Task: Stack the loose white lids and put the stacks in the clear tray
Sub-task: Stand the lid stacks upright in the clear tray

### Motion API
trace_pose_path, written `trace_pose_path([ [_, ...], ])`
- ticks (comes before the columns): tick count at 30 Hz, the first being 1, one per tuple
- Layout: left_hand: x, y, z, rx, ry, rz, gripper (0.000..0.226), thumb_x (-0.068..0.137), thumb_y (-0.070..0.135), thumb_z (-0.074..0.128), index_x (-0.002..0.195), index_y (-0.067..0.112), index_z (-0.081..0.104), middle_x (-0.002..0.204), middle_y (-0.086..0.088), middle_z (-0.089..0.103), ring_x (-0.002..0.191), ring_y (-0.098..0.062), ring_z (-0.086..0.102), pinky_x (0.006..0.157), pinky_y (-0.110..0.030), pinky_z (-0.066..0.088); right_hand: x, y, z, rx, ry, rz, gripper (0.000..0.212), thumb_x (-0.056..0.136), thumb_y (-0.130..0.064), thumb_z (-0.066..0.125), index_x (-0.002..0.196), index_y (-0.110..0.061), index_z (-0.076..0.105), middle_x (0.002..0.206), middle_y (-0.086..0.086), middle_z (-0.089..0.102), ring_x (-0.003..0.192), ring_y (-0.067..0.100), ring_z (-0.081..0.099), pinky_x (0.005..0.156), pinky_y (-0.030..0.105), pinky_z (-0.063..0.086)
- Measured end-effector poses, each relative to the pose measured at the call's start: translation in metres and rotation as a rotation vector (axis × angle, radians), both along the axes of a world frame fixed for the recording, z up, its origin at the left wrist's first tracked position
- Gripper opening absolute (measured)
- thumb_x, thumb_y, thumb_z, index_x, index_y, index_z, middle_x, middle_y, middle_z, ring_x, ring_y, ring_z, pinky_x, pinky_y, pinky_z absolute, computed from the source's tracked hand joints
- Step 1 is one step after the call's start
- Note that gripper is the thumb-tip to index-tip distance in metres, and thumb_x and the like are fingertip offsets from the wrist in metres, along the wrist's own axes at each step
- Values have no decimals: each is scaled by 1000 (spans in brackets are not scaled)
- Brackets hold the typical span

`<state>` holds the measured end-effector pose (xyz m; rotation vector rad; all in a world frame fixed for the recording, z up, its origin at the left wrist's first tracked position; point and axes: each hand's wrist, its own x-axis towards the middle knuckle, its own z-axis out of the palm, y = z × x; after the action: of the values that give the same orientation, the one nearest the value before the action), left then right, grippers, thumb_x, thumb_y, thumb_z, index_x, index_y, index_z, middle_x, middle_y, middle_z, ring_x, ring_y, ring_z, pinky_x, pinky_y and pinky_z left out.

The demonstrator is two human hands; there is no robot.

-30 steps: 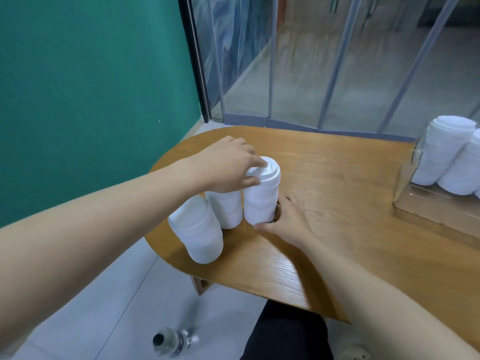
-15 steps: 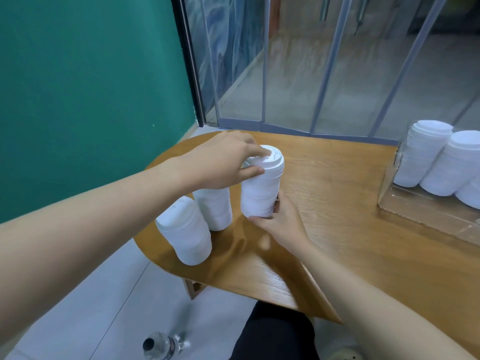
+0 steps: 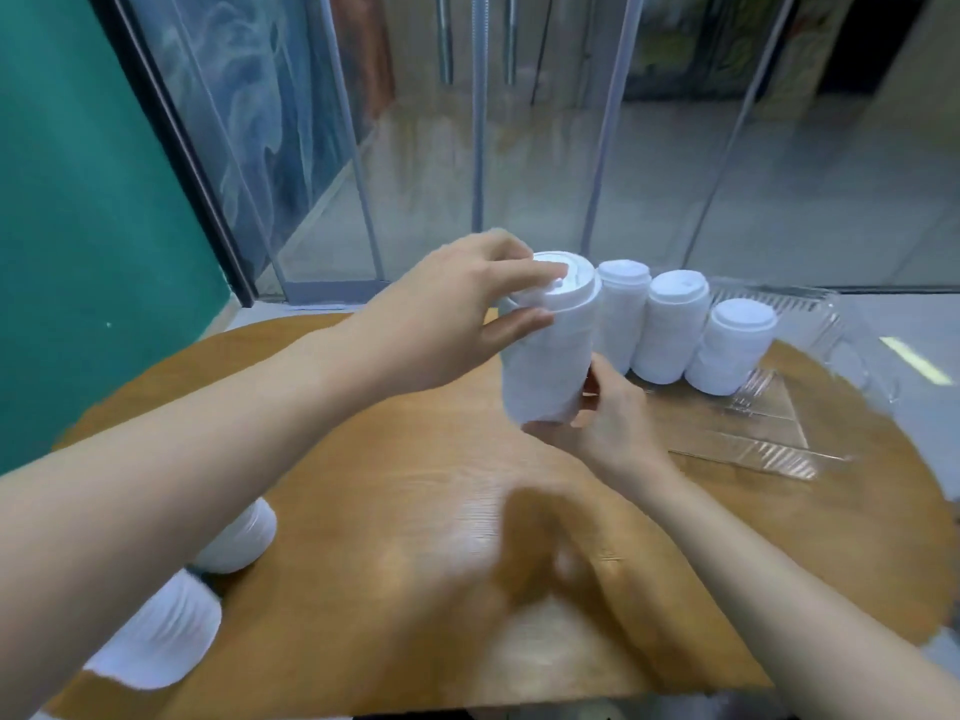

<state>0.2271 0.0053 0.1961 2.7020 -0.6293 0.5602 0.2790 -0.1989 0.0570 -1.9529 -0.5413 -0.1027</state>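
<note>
Both hands gripping tall white lid stack (image 3: 548,356), ribbed sides, tilted

Round wooden table (image 3: 441,511) with a visible grain, kind of an orange-brown finish, and a glossy patch catching light near the middle. Off to the left there's a flat teal wall (image 3: 78,226) running up to a dark door frame (image 3: 171,148). Behind the table it's all glass panels (image 3: 675,148) with thin grey metal bars (image 3: 608,122) between them, and you can see a pale tiled floor (image 3: 831,200) through the glass. The far stuff past the glass is blurry, some marbled blue-grey panel (image 3: 234,122) on the left side.
</note>
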Motion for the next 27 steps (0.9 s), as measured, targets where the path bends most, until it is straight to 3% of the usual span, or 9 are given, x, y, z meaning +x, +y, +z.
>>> trace_pose_path([
  [4,44,-38,0,-29,-12,-52,41,101,44,60,138,26,65,128,-1,61,113,-18,59,102,-36,44,37,-48,7,-43,-9,-52,71,60,-26,100,119,-30,60,103,-17,69,89,-2,62,72,17,49],
  [8,88,-70,-6,54,-24,-70,39,102,51,56,138,36,62,131,6,59,112,-15,53,103,-30,25,72,-83,-3,-71,34,-114,72,59,-27,100,119,-31,60,103,-16,70,92,-2,64,73,16,48],
  [11,114,-83,-19,74,-14,-69,37,101,52,56,134,37,64,128,6,59,96,-5,35,96,-26,20,95,-95,-15,-102,75,-113,69,59,-24,101,115,-30,60,100,-15,71,86,-5,65,71,13,47],
  [13,127,-84,-27,78,-2,-75,36,100,52,58,131,34,67,124,4,61,90,-4,27,94,-26,21,109,-97,-24,-134,104,-85,71,58,-27,100,117,-29,61,102,-14,72,89,-3,67,76,20,53],
  [15,137,-83,-32,112,15,-71,36,100,52,59,128,32,68,119,2,63,95,-14,40,95,-28,22,121,-98,-30,-161,122,-56,70,58,-33,99,117,-31,61,104,-15,73,94,0,68,79,27,56],
  [17,147,-81,-37,157,27,-57,37,99,53,58,128,32,69,115,2,63,99,-23,50,96,-30,23,131,-99,-33,-197,139,-15,66,59,-36,96,115,-32,61,104,-18,73,96,-2,68,79,25,55],
  [22,163,-84,-49,280,90,-29,40,98,56,46,122,33,68,108,2,60,96,-22,53,100,-36,26,155,-100,-45,-245,201,86,72,59,-32,99,119,-34,58,110,-20,72,102,-4,67,79,16,51],
  [27,173,-88,-62,335,126,-25,40,99,57,48,128,35,65,108,3,57,98,-22,52,103,-35,25,166,-105,-57,-275,212,141,78,61,-35,98,127,-32,56,118,-18,70,111,3,66,91,36,60],
])
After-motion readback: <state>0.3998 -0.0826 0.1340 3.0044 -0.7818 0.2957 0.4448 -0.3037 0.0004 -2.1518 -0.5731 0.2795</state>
